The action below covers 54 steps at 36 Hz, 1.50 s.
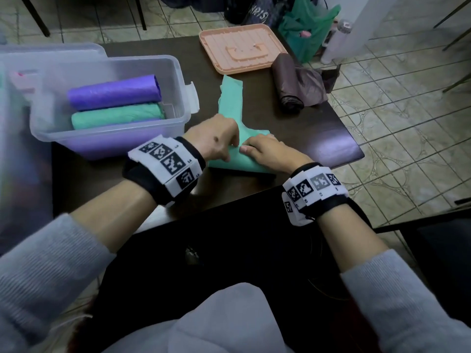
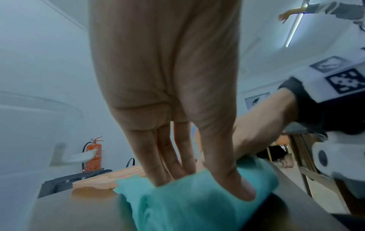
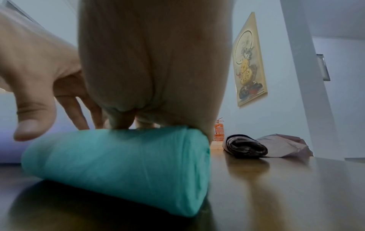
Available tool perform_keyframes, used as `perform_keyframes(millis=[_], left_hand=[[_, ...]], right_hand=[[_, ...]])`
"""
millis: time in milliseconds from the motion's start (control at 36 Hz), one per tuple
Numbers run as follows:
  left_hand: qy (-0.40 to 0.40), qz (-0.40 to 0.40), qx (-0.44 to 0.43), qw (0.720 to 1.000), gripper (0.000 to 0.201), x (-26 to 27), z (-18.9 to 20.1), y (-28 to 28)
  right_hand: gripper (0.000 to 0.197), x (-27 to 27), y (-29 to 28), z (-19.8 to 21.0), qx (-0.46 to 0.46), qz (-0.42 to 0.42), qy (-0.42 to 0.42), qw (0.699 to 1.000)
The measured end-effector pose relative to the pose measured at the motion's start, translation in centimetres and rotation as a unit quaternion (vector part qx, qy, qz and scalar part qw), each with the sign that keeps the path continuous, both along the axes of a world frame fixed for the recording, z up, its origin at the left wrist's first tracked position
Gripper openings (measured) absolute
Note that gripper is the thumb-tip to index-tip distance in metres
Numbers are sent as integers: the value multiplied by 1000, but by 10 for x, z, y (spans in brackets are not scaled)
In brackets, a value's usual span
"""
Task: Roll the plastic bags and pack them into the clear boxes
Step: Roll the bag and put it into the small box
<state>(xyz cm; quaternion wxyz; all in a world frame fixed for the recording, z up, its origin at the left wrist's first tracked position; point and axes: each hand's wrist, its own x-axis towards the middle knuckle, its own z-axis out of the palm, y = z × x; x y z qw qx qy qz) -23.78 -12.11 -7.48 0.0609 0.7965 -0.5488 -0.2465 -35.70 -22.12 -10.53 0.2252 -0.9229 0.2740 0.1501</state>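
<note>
A teal plastic bag (image 1: 237, 163) lies partly rolled on the dark table (image 1: 318, 138), and its flat tail (image 1: 230, 98) stretches away toward the far side. My left hand (image 1: 219, 143) holds the roll's left end, thumb on the near side and fingers (image 2: 173, 156) behind it. My right hand (image 1: 265, 151) curls over the right end, fingertips on top of the teal roll (image 3: 122, 162). The clear box (image 1: 112, 138) stands at the left. It holds a purple roll (image 1: 114, 91) and a teal roll (image 1: 117, 118).
A dark mauve bag roll (image 1: 290, 82) lies loosely wound at the table's right side. A pink tray (image 1: 242, 48) sits at the far edge, and the box's clear lid (image 1: 51, 49) stands behind the box. A green bag (image 1: 308, 24) rests on the tiled floor beyond.
</note>
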Motion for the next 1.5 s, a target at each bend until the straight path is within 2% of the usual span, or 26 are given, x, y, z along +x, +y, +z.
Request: perform_keyframes(millis=[83,194,250,306,361,472,583,722,833,972,1055,1194,1305,1389,1500], left_hand=[[-26,2,-4,1000,61,-7,-7,4],[-76,-12,-7,997,59,-13,-12,4],[-81,-14,-6,997,58,-12,-11,3],[-68,-11,0,998,58,-8,-7,1],[-54,-10,12,998,56,-5,-3,-2],[-29,-20,58,998,64,1,2,-7],[-2,-43,117,992,63,4,7,-9],[45,-55,172,983,50,12,11,-7],[46,-27,119,991,62,14,11,-5],[15,-18,14,1000,32,9,9,2],[-8,-15,-19,1000,34,3,5,5],[-35,-19,-13,999,60,0,-3,8],[-53,-11,-11,998,72,0,-10,8],[-52,-13,-4,999,70,1,-12,5],[-41,-26,11,999,55,2,-11,0]], right_hand=[[38,2,-3,-1,5,-4,-7,1000],[27,0,0,-6,-36,-46,-136,989],[24,-2,5,-6,-87,-46,-161,982],[26,-5,11,-6,-124,-34,-148,981],[34,-11,18,-7,-122,-32,-142,982],[64,-25,30,-10,-111,4,-118,987],[59,-33,37,-12,-91,5,-132,987],[60,-32,32,-1,6,14,-75,997],[57,-25,21,10,53,13,-37,998],[52,-15,6,20,133,-7,8,991],[60,-10,-2,20,144,-33,24,989],[41,-7,-8,17,125,-68,27,989],[29,-7,-4,13,64,-94,-63,992],[23,-2,7,11,-26,-70,-109,991],[27,-1,25,7,-83,-48,-101,990]])
